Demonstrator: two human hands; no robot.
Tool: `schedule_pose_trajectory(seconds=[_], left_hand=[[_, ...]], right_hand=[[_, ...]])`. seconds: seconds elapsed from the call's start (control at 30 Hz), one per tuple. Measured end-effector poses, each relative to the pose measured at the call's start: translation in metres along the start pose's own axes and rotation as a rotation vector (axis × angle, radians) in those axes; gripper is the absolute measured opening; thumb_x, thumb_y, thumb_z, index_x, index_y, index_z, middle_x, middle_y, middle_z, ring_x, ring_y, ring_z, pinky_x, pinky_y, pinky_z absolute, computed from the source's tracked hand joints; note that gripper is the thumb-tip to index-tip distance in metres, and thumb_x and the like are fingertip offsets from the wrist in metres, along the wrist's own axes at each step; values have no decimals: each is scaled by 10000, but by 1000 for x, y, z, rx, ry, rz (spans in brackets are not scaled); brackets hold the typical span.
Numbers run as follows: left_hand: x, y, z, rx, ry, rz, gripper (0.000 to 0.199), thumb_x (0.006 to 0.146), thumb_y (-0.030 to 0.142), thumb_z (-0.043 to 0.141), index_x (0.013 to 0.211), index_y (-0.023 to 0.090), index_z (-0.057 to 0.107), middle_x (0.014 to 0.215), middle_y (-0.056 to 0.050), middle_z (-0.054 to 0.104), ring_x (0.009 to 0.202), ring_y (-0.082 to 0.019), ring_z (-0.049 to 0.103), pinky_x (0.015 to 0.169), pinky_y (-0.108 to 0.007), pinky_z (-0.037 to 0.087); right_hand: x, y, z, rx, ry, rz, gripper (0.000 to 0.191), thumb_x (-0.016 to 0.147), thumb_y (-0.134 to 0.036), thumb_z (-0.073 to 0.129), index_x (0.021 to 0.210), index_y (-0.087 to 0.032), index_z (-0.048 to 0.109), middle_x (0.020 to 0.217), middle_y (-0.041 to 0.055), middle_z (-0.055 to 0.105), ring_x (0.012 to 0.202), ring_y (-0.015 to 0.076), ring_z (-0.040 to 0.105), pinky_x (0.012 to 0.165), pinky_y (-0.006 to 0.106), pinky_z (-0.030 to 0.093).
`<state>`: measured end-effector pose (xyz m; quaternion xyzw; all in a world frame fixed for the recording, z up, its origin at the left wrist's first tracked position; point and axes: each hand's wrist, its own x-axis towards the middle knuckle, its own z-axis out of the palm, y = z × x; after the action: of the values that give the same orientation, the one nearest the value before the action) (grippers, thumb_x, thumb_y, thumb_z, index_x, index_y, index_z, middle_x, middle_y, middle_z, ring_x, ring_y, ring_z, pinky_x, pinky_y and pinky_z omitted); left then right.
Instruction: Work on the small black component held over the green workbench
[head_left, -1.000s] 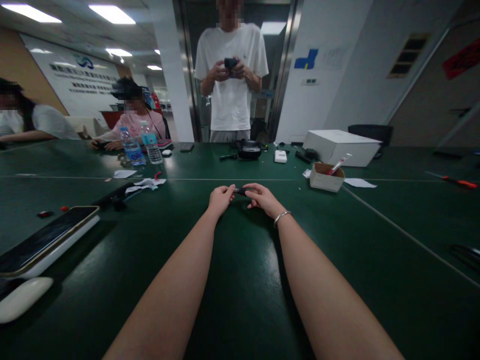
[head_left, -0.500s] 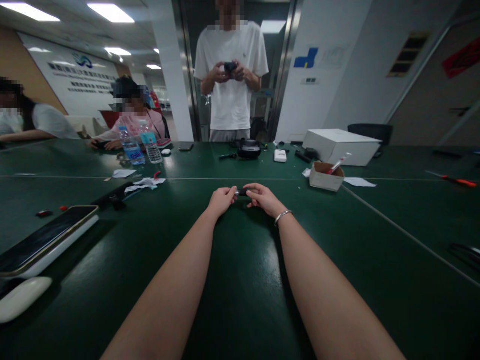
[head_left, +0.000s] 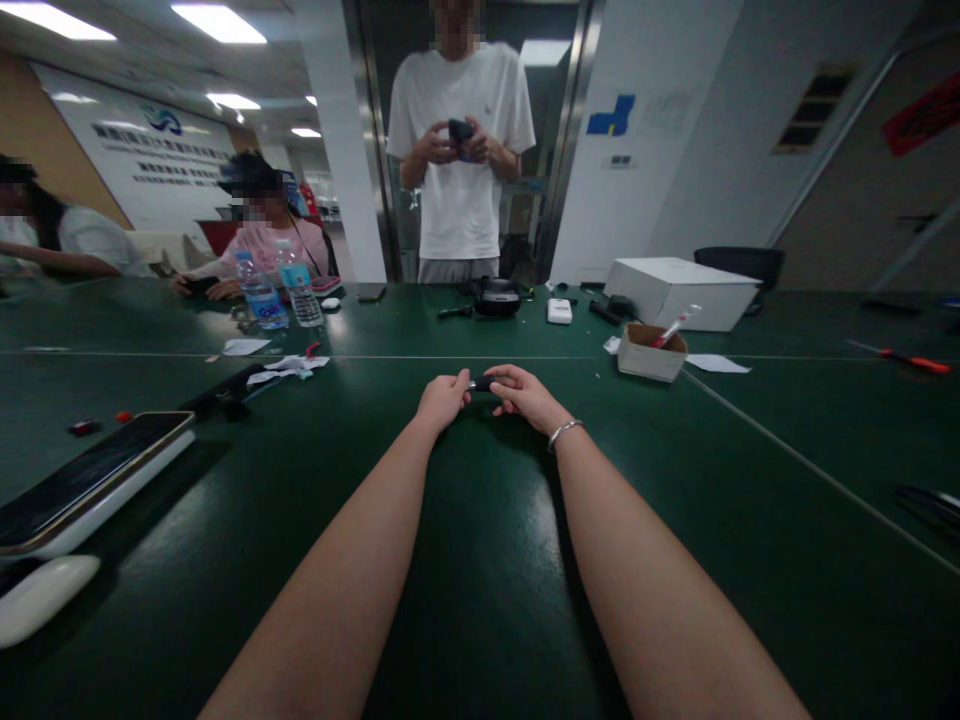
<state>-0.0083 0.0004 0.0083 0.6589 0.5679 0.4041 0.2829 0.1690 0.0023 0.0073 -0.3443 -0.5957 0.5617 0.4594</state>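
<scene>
A small black-and-silver stick-like object (head_left: 481, 384) is held level between my two hands, just above the green table (head_left: 480, 560). The thumb and fingers of my left hand (head_left: 444, 400) pinch its silver end. My right hand (head_left: 527, 395) grips the black end with thumb and forefinger, its other fingers loosely curled below. A silver bangle (head_left: 564, 433) circles my right wrist. Both ends of the object are partly covered by fingers, so its exact kind is unclear.
To the left lie a phone (head_left: 90, 470) on a white box, a white mouse (head_left: 49, 598) and crumpled paper (head_left: 289, 370). Two water bottles (head_left: 300, 285) stand beyond. At right are a small open carton (head_left: 651, 355), a white box (head_left: 682, 290) and a screwdriver (head_left: 919, 360). A person (head_left: 461, 150) stands opposite.
Slightly more of the black part shows between my fingers. My hands stay almost in place; the whole view has shifted a little.
</scene>
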Motion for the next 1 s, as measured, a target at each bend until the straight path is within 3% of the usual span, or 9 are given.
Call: schedule_pose_trajectory(seconds=[0.13,0.43,0.6,0.7,1.0], left_hand=[[3,-5,2,-36,-8,37,497,845,567,388,602,178,580,548,-13,551,497,-132,465,521,-259,330],[2,-7,4,-278,-55,80,231,759,370,618,871,169,603,762,-26,603,628,-119,537,509,-208,386],[0,-1,5,-370,-89,5,237,866,356,467,929,158,580,641,-10,561,511,-92,497,463,-192,369],[1,0,4,-367,-77,6,184,826,283,523,946,163,593,688,-6,575,526,-82,496,460,-180,371],[0,0,4,-371,-57,9,208,842,292,483,923,158,620,703,-5,569,483,-67,440,434,-177,350]], right_hand=[[1,-1,1,2,30,25,202,772,-198,666,961,-170,597,596,-72,563,370,14,411,499,222,569],[1,-3,2,16,95,82,120,823,-198,626,919,-148,573,654,-8,662,349,12,395,519,239,576],[1,-4,3,1,87,83,112,823,-179,621,923,-146,585,674,-2,673,349,8,396,509,222,567],[1,-4,3,-1,83,77,126,805,-170,638,921,-145,597,662,-12,659,356,12,408,495,215,561],[1,-3,2,11,80,55,156,780,-167,654,929,-152,609,651,-35,622,357,10,393,495,227,566]])
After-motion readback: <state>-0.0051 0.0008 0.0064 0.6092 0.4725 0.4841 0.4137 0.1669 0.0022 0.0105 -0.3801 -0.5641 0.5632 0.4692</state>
